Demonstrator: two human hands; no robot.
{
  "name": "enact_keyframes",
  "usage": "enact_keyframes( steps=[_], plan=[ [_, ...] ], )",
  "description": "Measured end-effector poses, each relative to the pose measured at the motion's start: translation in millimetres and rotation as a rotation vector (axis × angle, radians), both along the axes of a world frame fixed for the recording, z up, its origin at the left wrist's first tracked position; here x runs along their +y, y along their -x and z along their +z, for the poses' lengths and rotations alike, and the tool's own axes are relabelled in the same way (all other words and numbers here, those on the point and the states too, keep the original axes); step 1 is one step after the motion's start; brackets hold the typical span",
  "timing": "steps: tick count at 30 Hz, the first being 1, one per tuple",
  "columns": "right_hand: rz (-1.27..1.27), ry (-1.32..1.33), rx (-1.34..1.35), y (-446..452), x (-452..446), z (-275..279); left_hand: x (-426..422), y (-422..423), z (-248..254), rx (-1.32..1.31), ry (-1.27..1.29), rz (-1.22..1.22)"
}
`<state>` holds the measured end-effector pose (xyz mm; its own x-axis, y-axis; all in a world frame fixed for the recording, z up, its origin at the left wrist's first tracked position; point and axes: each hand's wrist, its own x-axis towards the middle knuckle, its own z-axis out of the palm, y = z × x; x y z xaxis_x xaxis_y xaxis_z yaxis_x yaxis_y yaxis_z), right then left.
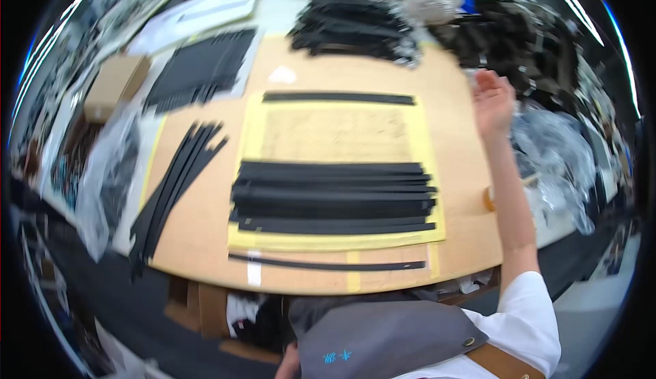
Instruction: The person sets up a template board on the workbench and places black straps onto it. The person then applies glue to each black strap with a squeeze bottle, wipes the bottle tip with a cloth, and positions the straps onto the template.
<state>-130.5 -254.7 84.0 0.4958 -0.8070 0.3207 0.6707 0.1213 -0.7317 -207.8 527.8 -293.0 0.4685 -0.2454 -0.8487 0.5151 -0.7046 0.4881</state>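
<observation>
My right hand [493, 104] reaches out over the right side of the table, palm partly turned up. Its fingers are loosely bent and apart, somewhat blurred, and I see nothing in them. A heap of dark pieces [516, 41] lies just beyond it. Low at my body, only a bit of my left hand [288, 363] shows beside the grey apron [389, 341]; its fingers are hidden. Before me several black strips [335, 198] lie side by side on a yellow-edged board [249, 133]. A single black strip [338, 97] rests along its top, another strip [328, 263] below it.
More black strips [179, 184] lie crossed at the left of the table. Behind them is a flat row of black pieces [203, 68], with a cardboard box [116, 87] beside it. A black bundle [352, 25] sits at the back. Clear plastic bags [557, 150] are at right.
</observation>
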Motion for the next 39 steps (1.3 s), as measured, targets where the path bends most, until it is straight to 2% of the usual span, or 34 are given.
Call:
enact_keyframes(
  steps=[3,6,11,13,16,18,21,23,25,27,29,32,36,39],
  plan=[
    [-0.168,-0.186,-0.035,8.4,62.6,0.9,-22.9,-28.2,0.3,0.032,-0.085,-0.158],
    [-0.167,-0.235,0.026,35.1,106.9,-5.9,-27.9,-48.5,11.1,0.023,-0.109,-0.307],
    [0.025,-0.303,0.112,105.9,168.6,-34.9,-11.5,-62.5,36.8,-0.060,-0.130,-0.608],
    [0.113,-0.394,0.103,134.7,193.0,-51.1,-14.0,-77.7,61.2,-0.148,-0.123,-0.807],
    [0.198,-0.669,-0.284,165.2,208.1,-63.5,-70.8,-120.8,144.5,-0.235,-0.176,-1.085],
    [0.208,-0.824,-0.498,173.2,210.7,-69.0,-110.1,-126.8,200.3,-0.378,-0.091,-1.188],
    [0.197,-0.961,-0.714,176.2,190.0,-77.7,-163.4,-127.6,270.9,-0.439,0.012,-1.265],
    [0.154,-1.066,-0.834,171.1,166.7,-97.3,-192.1,-118.7,319.3,-0.391,0.177,-1.224],
    [0.039,-1.064,-0.908,164.7,145.1,-112.5,-215.2,-113.0,344.3,-0.499,0.383,-1.182],
    [-0.048,-1.049,-0.943,159.3,128.9,-129.8,-236.3,-107.7,354.7,-0.735,0.583,-1.074],
    [-0.083,-1.006,-0.952,151.4,112.5,-137.3,-257.4,-112.3,351.5,-0.969,0.672,-1.052],
    [-0.161,-1.067,-1.014,142.2,94.3,-132.5,-288.9,-122.0,333.8,-1.090,0.773,-0.943],
    [-0.198,-1.117,-1.024,142.5,72.0,-119.3,-310.8,-127.8,312.6,-1.253,0.696,-1.056],
    [-0.242,-1.075,-0.743,152.2,83.6,-103.7,-313.0,-134.6,304.2,-1.369,0.594,-1.095]
  ],
)
